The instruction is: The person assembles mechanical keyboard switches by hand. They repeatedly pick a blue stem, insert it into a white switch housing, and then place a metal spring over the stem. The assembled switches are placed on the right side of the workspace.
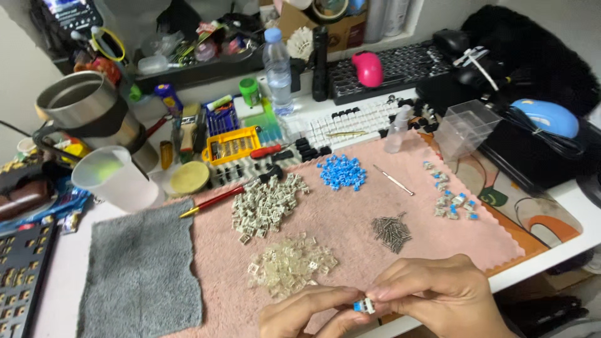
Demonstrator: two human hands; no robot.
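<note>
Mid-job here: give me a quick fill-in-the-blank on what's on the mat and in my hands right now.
1. Both hands, left hand and right hand, pinch one small switch with a ____ stem.
2. The loose pile of blue stems lies on the ____ cloth.
3. Left of that cloth lies a ____ towel.
4. The little heap of springs sits to the ____ of the clear housings.

Missing words: blue; pink; grey; right
</note>
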